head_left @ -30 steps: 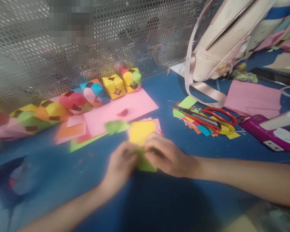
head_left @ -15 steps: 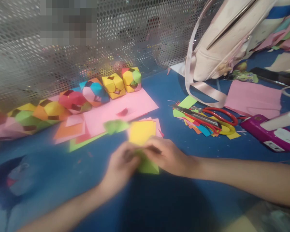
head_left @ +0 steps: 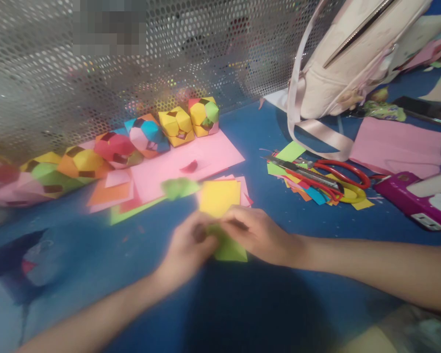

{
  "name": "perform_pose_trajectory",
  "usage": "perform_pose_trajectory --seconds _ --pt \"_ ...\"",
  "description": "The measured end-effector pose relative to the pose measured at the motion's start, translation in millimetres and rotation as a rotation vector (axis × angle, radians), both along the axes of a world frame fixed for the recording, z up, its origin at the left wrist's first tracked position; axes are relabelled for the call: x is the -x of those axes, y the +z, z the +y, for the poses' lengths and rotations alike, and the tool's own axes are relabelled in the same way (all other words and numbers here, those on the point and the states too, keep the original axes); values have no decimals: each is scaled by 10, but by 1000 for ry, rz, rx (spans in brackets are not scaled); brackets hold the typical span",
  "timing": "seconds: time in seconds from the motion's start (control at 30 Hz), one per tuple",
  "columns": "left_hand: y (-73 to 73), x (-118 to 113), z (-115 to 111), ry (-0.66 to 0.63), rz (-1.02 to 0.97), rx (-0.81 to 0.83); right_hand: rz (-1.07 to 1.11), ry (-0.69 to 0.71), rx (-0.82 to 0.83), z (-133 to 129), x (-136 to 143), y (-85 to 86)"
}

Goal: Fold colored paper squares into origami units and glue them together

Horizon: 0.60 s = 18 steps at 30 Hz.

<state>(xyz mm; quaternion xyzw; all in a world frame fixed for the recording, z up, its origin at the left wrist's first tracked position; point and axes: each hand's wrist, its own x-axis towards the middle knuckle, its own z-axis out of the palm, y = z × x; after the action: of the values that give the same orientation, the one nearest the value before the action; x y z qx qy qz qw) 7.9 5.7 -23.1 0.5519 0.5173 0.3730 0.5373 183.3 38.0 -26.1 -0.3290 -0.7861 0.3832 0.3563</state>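
Note:
A small green sheet of paper (head_left: 231, 247) is pinched between my two hands in the middle of the view. My left hand (head_left: 191, 242) has its fingers closed on the paper's left and upper edge. From the other side my right hand (head_left: 259, 235) grips the top of it, thumb and fingers pressed together. My fingers hide much of the sheet, so its folds cannot be made out. Just beyond my fingertips lies a yellow paper square (head_left: 220, 196) on a pile of pink sheets. A green folded paper piece (head_left: 180, 188) rests to the left of that pile.
Several folded paper balls (head_left: 176, 126) line the perforated metal panel (head_left: 228, 63). Larger pink paper (head_left: 220, 152) lies before them. At right are red-handled scissors (head_left: 349, 171) and a utility knife (head_left: 305, 174) on paper scraps, a purple device (head_left: 415, 201) and a pale bag (head_left: 327, 83).
The view has shifted slightly, so the things sit a little farther right and higher. Both hands keep nearly the same hold on the green paper.

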Motion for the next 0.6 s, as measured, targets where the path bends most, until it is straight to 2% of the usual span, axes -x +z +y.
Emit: perform_pose_trajectory --seconds 0.23,0.37,0.6 --pt "-28 3 -8 -6 54 -24 25 9 -126 -8 14 -101" --pt "-25 -13 -9 -6 20 -11 30 -5 -188 -17 18 -101" --pt "0 -10 1 -54 -47 37 25 -26 -134 -23 5 -44"
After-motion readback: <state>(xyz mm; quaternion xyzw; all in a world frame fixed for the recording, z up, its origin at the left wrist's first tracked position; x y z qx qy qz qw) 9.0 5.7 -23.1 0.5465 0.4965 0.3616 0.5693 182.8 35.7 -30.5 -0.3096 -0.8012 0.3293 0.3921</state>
